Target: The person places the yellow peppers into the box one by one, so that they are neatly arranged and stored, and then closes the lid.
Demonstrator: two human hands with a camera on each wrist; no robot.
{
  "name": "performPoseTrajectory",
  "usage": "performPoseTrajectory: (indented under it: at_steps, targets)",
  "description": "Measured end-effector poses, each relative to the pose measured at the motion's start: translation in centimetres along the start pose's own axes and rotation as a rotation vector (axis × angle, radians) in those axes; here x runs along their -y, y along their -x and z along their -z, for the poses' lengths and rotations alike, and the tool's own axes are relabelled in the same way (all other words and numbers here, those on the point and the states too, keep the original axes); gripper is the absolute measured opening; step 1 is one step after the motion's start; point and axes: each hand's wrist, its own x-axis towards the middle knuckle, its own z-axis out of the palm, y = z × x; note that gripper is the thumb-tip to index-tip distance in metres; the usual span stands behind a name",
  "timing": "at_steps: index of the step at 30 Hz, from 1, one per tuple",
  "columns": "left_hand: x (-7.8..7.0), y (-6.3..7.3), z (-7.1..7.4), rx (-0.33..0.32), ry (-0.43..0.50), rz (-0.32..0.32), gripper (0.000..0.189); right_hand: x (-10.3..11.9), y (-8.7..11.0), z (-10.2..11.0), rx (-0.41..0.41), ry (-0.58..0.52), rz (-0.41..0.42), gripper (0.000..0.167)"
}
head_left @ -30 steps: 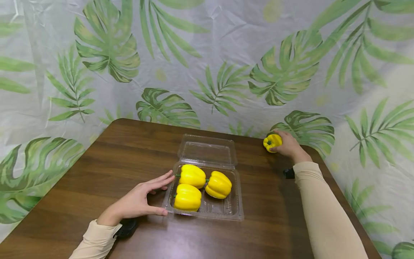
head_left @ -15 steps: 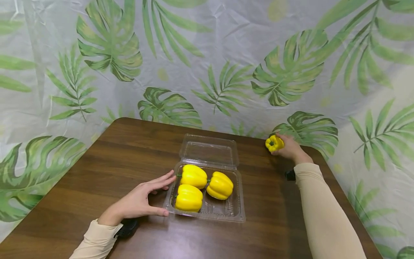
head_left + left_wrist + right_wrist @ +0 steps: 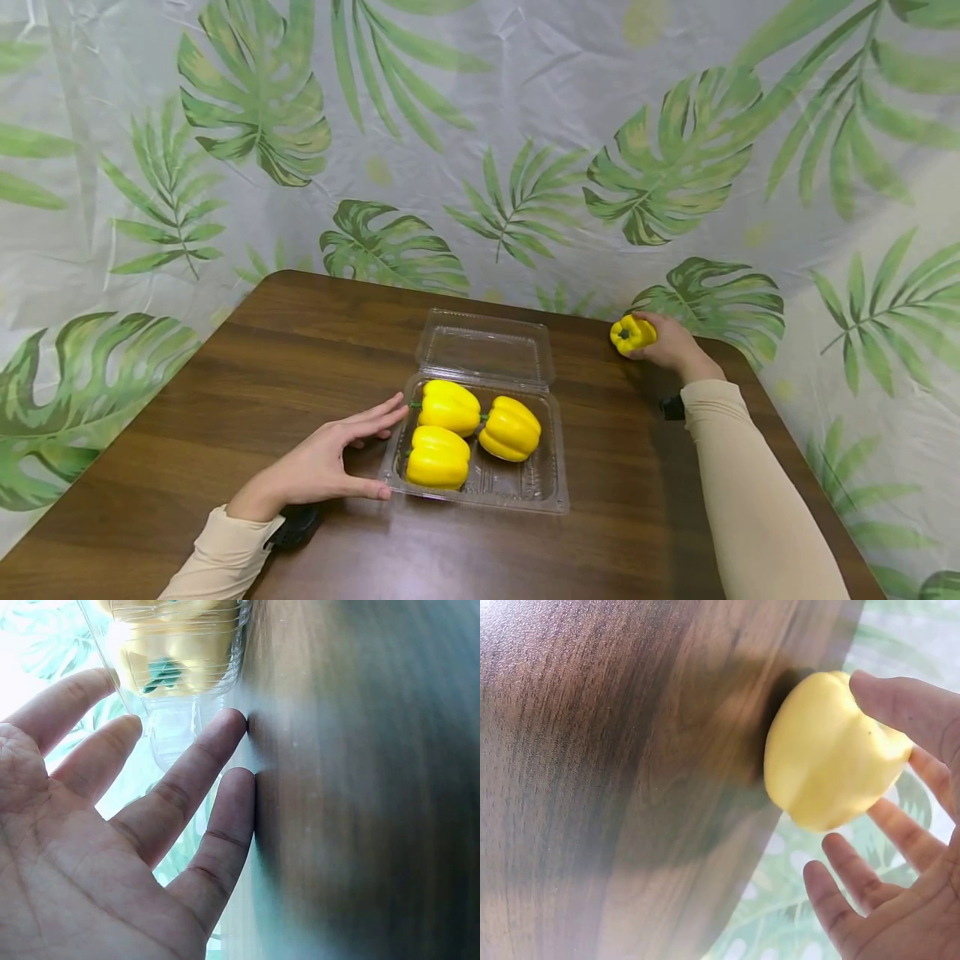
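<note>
An open clear plastic clamshell container (image 3: 558, 471) lies mid-table with three yellow bell peppers inside: one at the back left (image 3: 450, 407), one at the front left (image 3: 437, 458), one at the right (image 3: 510, 429). My left hand (image 3: 318, 462) is spread at its left side, fingers fairly straight. In the left wrist view, two fingertips touch the clear rim and the other fingers lie along the tabletop. Near the far right edge, my right hand (image 3: 673, 346) holds another yellow bell pepper (image 3: 829, 754) between thumb and fingers, its green stem facing left in the head view.
The container's hinged lid (image 3: 487, 348) lies folded back toward the far edge. Around it spreads the brown wooden table (image 3: 322, 333). A leaf-patterned sheet (image 3: 525, 108) hangs just behind the table.
The bell pepper in my right hand turned slightly and then shifted a little to the left. My left hand and the container have stayed in place, while the head view moved slightly.
</note>
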Motion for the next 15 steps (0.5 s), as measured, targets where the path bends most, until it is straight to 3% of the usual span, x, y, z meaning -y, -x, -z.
performPoseTrajectory:
  at_steps: [15]
  targets:
    - [0.04, 0.03, -0.07, 0.000, 0.000, -0.009, 0.099, 0.27, 0.34, 0.27, 0.017, 0.009, 0.036, 0.072]
